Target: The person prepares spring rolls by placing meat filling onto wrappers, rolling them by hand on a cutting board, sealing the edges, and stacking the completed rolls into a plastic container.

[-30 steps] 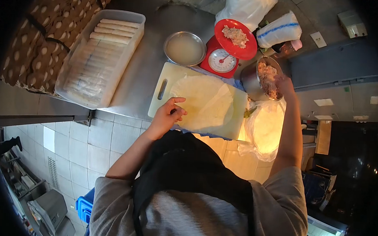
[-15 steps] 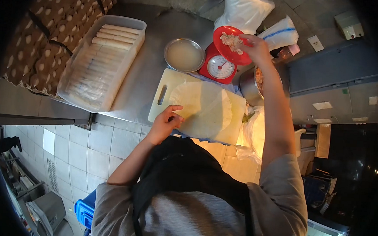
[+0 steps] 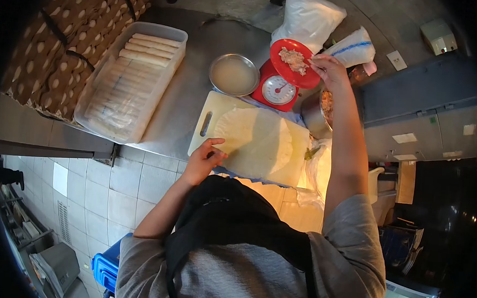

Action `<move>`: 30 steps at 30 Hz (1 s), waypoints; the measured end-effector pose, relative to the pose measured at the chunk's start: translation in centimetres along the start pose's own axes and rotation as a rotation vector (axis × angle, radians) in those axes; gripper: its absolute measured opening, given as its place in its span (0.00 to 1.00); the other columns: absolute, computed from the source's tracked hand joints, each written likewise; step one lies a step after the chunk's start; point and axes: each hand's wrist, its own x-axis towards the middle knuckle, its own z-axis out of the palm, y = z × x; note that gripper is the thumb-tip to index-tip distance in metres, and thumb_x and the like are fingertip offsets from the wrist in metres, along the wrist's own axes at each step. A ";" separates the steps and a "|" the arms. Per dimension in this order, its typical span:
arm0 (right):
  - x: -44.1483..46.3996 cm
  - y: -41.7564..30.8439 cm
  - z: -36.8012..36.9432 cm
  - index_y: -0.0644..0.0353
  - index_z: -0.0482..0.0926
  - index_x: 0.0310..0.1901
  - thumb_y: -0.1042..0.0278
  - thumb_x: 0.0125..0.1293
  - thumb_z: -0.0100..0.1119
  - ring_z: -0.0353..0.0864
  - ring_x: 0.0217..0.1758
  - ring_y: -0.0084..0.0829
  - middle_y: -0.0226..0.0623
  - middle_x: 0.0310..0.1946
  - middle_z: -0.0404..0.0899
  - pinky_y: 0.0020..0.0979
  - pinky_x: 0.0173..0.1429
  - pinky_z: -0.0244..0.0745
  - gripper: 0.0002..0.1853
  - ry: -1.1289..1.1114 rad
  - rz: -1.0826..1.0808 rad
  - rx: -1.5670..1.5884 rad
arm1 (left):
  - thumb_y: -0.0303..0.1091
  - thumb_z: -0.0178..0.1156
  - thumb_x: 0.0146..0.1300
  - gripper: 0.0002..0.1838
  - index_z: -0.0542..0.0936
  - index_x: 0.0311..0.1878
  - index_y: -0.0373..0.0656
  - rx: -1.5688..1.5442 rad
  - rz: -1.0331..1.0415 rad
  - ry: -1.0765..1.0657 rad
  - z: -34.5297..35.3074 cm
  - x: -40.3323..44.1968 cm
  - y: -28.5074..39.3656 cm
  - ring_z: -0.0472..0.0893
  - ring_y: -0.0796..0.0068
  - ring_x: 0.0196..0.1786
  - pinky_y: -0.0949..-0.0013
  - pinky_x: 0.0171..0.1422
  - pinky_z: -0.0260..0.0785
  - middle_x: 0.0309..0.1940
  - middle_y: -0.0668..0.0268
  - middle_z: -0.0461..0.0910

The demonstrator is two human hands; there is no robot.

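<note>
My left hand (image 3: pixel 203 161) is over the near left edge of the cream cutting board (image 3: pixel 200 142), its fingers curved and apart with nothing in them. A thin round wrapper sheet (image 3: pixel 255 131) lies on the board, partly in shadow. At the back, my right hand (image 3: pixel 329 72) is at the right rim of a red plate (image 3: pixel 288 45), fingertips pinched together; what they hold, if anything, is too small to make out. A clump of pale minced filling (image 3: pixel 294 61) sits on the plate, which rests on a red dial scale (image 3: pixel 278 91).
A metal bowl of cloudy liquid (image 3: pixel 234 74) stands left of the scale. A steel pot (image 3: pixel 315 116) with orange-tinted filling is on the right. Far left, a plastic tub (image 3: pixel 129 85) holds several pale rolls beside stacked egg trays (image 3: pixel 56 45). White bags (image 3: pixel 308 19) stand at the back.
My right hand has shifted from over the filling to the plate's right rim, its fingers now pinched. The left hand stays over the board's edge. The view has shifted slightly.
</note>
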 end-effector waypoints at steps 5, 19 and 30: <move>-4.1 -0.4 -5.5 0.64 0.77 0.40 0.77 0.61 0.63 0.83 0.43 0.33 0.40 0.37 0.81 0.31 0.46 0.81 0.07 0.096 0.034 -0.002 | 0.31 0.56 0.68 0.20 0.70 0.62 0.41 -0.011 0.006 -0.031 0.5 0.3 0.4 0.77 0.79 0.40 0.75 0.46 0.70 0.37 0.63 0.80; -6.0 1.6 -9.7 0.58 0.83 0.38 0.70 0.51 0.67 0.83 0.41 0.45 0.48 0.37 0.83 0.40 0.45 0.76 0.10 0.284 -0.424 -1.259 | 0.30 0.56 0.68 0.20 0.69 0.62 0.39 -0.027 0.019 -0.090 1.4 0.8 0.0 0.76 0.79 0.38 0.75 0.45 0.69 0.37 0.64 0.79; -1.3 2.8 5.3 0.60 0.74 0.32 0.67 0.46 0.71 0.79 0.26 0.35 0.40 0.20 0.77 0.37 0.33 0.73 0.15 0.161 -0.553 -1.144 | 0.34 0.56 0.69 0.20 0.69 0.63 0.44 -0.011 0.026 -0.011 -0.4 -0.3 -0.6 0.78 0.79 0.41 0.74 0.48 0.70 0.39 0.66 0.81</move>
